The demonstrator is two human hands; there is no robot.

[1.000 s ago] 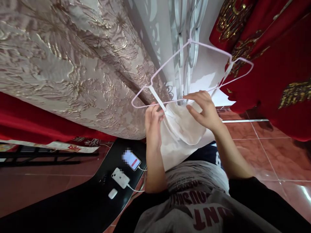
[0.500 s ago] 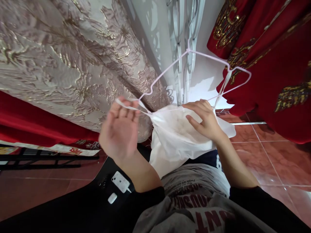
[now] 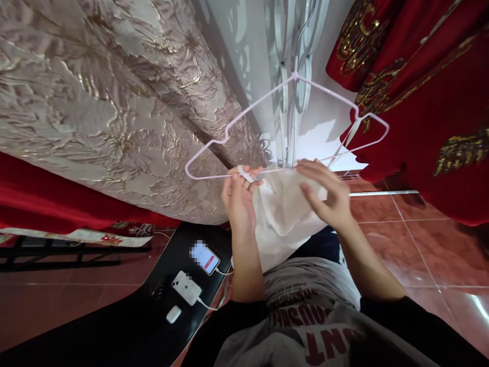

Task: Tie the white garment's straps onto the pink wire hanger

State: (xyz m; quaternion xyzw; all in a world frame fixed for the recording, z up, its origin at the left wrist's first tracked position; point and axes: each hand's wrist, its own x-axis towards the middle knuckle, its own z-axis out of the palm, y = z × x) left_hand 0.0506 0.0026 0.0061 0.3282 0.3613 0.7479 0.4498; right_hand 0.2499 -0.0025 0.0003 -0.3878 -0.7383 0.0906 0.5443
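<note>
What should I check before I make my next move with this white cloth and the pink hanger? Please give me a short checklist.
1. Right strap looped at the pink hanger's right notch: ok.
2. Left strap in the left notch: not ok, it lies across the left hand's fingers.
3. Right hand gripping the lower bar: cannot tell, it is close to it.
4. Hook supported: cannot tell, its end is unclear.
5. White phone apart from the white cloth: ok.

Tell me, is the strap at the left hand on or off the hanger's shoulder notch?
Off: the strap lies across the left hand, clear of the notch on that side of the hanger.
</note>
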